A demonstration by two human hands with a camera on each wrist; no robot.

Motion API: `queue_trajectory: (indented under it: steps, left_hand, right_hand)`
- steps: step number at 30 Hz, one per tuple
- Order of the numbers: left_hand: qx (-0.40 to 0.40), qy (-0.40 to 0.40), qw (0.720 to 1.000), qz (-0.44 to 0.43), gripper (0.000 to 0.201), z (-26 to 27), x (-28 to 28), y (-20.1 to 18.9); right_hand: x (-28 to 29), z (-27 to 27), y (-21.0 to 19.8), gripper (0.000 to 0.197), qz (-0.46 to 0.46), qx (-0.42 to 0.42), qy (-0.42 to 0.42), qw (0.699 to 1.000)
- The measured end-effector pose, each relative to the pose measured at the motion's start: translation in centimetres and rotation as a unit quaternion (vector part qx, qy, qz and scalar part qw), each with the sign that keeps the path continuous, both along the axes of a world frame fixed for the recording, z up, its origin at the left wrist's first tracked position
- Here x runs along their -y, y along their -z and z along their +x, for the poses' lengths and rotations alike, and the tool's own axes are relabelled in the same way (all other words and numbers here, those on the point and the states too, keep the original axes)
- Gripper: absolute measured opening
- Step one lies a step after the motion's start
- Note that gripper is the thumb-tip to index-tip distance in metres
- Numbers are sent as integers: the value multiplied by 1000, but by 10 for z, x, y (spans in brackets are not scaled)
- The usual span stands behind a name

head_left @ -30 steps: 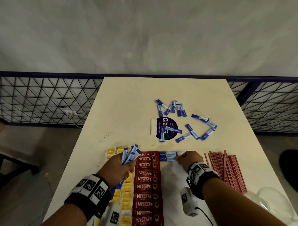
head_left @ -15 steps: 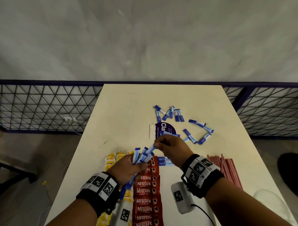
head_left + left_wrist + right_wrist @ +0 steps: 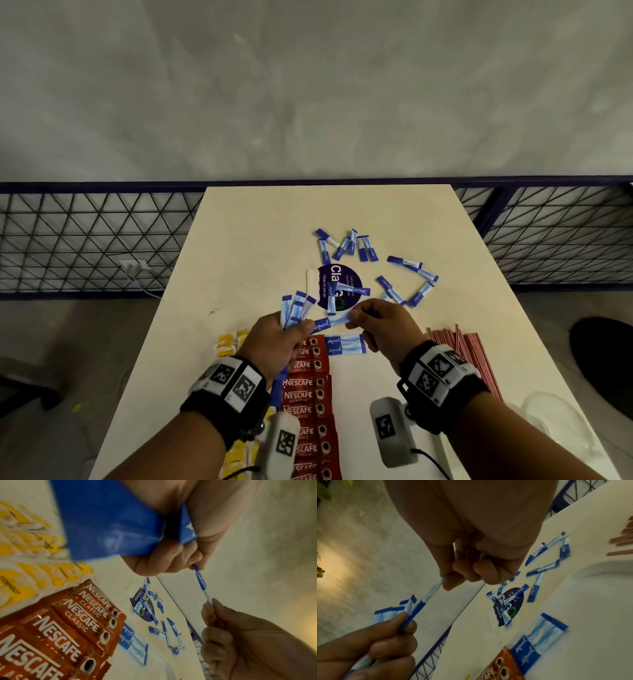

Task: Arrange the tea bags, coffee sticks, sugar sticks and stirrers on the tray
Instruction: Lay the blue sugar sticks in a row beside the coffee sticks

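Observation:
My left hand (image 3: 277,337) grips a fan of blue sugar sticks (image 3: 296,308), seen close in the left wrist view as a blue bundle (image 3: 106,520). My right hand (image 3: 380,322) pinches the far end of one sugar stick (image 3: 330,322) whose other end sits in the left hand's grip (image 3: 201,584) (image 3: 426,597). Two sugar sticks (image 3: 344,344) lie side by side on the white tray (image 3: 356,387), beside a column of red Nescafe coffee sticks (image 3: 305,397) and yellow tea bags (image 3: 227,344). Red stirrers (image 3: 462,356) lie at the right. Several loose sugar sticks (image 3: 407,281) lie on the table beyond.
A round dark sticker (image 3: 337,287) is stuck on the cream table (image 3: 257,246) with sugar sticks across it. A clear bowl (image 3: 555,421) sits at the near right. A metal mesh fence (image 3: 85,240) runs behind the table, whose edges drop off left and right.
My right hand left the sugar sticks laid on the tray, rose to the bundle in my left hand and now pinches one stick from it. Both hands moved up and away from the tray.

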State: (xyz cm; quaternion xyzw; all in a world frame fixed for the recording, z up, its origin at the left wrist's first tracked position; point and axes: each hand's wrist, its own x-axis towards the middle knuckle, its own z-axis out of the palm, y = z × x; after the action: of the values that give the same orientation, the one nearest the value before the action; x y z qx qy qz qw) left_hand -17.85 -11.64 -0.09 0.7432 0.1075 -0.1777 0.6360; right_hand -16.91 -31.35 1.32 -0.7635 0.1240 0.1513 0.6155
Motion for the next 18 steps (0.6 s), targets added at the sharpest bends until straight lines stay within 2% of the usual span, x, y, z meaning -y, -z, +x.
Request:
queue_trajectory:
  steps: [3,6,9,12,16,18]
  left_hand:
    - [-3,11,999,33,32,0,0,6]
    - [-19,6,999,44,33,-3,-9,10]
    - [-39,0,998,45,29,-9,-21,12]
    - [-53,-8,998,41,24,-14,-31,15]
    - [-66,-14,997,35,25,-20,-38,15]
    - [-69,-20,997,37,25,-22,-40,13]
  right_hand:
    - [8,-3,12,11,11,-7,44,999]
    - [25,-8,41,12,-7,-50,114,992]
    - [38,-16,74,20,-106,-122,69,984]
    - [38,-22,100,20,-167,-178,16,970]
    - [29,-22,111,19,-213,-182,5,960]
    - [25,-19,110,24,-218,-175,14,960]
